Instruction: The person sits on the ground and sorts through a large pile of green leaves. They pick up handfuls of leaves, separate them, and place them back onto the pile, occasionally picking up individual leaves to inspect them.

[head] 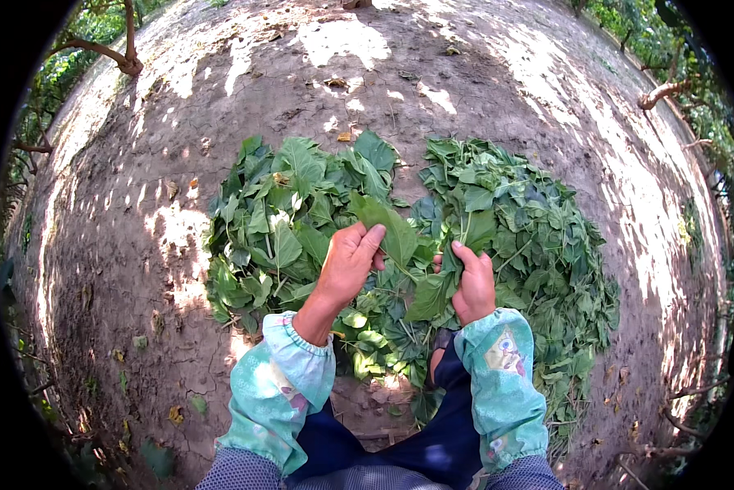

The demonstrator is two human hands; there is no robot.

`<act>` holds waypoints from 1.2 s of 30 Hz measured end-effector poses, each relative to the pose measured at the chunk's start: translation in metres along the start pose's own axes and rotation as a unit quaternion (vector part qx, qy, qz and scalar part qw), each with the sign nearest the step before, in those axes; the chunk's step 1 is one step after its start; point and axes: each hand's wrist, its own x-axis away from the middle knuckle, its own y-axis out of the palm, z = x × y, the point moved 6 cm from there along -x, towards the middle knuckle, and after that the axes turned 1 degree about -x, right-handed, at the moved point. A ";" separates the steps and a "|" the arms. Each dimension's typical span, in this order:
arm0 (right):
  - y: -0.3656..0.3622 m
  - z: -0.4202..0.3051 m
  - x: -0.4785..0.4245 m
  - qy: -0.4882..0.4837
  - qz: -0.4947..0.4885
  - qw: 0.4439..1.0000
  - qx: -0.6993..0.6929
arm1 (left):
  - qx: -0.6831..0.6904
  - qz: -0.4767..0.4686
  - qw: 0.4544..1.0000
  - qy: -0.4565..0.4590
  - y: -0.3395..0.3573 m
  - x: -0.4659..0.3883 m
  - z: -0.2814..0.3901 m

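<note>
Between thumb and fingers, my left hand (350,260) pinches a broad green leaf (397,236) above the gap between two leaf piles. A small bunch of green leaves (435,294) is gripped in my right hand (476,278), some hanging below the thumb and some standing above it. Under and beyond the left hand lies a loose pile of large leaves (287,208). To the right spreads a bigger, denser pile of leaves (544,245), partly behind the right hand. Smaller leaves (373,343) lie between my legs. Both forearms wear teal patterned sleeve covers (281,392).
Cracked, sun-dappled soil (116,263) surrounds the piles. A forked tree trunk (131,64) rises at the far left, and a branch (667,92) juts in at the right. My dark-trousered legs (434,441) flank the near leaves, with a foot (437,361) against the right pile.
</note>
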 end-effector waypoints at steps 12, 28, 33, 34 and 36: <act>0.023 -0.010 0.010 -0.055 -0.133 0.984 0.108 | 0.143 0.086 0.983 -0.078 -0.035 0.003 0.001; 0.015 -0.004 0.006 -0.010 -0.101 0.995 0.022 | 0.048 0.124 0.990 -0.036 -0.048 -0.007 0.002; 0.023 0.004 0.007 0.012 -0.105 0.992 -0.066 | -0.036 -0.064 0.995 -0.061 0.024 0.006 -0.006; 0.024 0.006 0.006 0.019 -0.112 0.990 -0.082 | -0.105 -0.053 0.993 0.004 0.030 0.007 -0.005; 0.026 0.009 0.007 0.032 -0.113 0.987 -0.106 | -0.240 -0.029 0.961 0.135 0.039 0.010 0.000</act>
